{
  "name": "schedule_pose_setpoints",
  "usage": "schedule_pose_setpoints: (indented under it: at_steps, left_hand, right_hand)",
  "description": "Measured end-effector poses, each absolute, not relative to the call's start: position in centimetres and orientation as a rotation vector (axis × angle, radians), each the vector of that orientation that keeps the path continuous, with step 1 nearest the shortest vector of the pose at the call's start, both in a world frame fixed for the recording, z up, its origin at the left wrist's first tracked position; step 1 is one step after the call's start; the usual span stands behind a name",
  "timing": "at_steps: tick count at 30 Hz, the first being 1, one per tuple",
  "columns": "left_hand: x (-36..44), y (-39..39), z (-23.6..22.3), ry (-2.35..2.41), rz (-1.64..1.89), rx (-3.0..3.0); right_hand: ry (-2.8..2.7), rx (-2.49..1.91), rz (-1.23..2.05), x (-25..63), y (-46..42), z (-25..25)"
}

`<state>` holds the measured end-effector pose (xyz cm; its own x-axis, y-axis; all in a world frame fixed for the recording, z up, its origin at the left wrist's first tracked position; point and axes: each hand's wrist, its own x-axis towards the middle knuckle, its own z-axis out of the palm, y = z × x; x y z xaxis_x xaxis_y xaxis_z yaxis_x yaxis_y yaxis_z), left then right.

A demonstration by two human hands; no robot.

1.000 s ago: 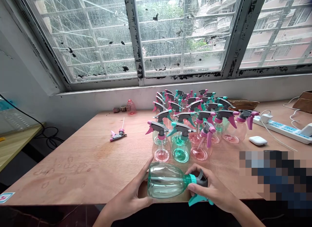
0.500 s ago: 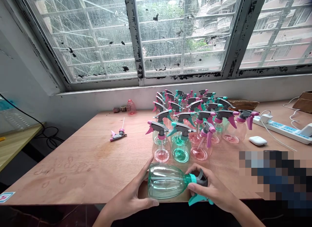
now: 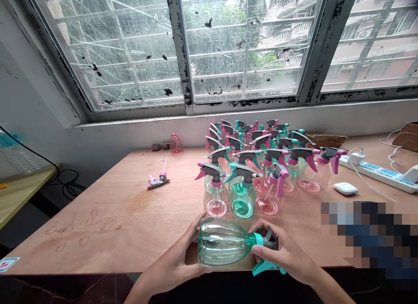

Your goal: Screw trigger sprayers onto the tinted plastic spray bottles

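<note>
A clear green spray bottle (image 3: 222, 243) lies sideways over the table's front edge, its base to the left. My left hand (image 3: 178, 256) cups the base end, thumb along the near side and fingers on the far side. The neck and grey sprayer head are gripped in my right hand (image 3: 287, 249), thumb by the teal collar. Below that hand hangs the teal trigger (image 3: 266, 267). Just beyond stand a pink spray bottle (image 3: 216, 199), a green one (image 3: 242, 201) and another pink one (image 3: 269, 199), all upright with their sprayer heads on.
Several more spray bottles (image 3: 261, 143) crowd behind these. A loose sprayer head (image 3: 159, 182) with its tube lies at left, and a pink bottle without a head (image 3: 175, 143) stands by the wall. To the right are a power strip (image 3: 382, 169), a white case (image 3: 345, 189) and a blurred-out patch.
Hardly anything differs. The green bottle turns very slightly between my hands, shown by its shifted highlights; both hands stay in place.
</note>
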<state>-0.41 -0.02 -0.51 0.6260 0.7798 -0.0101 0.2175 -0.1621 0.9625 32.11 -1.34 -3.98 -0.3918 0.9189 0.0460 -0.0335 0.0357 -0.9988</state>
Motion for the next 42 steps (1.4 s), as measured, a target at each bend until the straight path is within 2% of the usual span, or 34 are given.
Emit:
schedule_pose_setpoints:
  at_steps: [42]
  left_hand:
    - [-0.42, -0.02, -1.20, 0.761, 0.652, 1.625]
  right_hand:
    - [-1.486, -0.934, 1.483, 32.13, -1.37, -3.98]
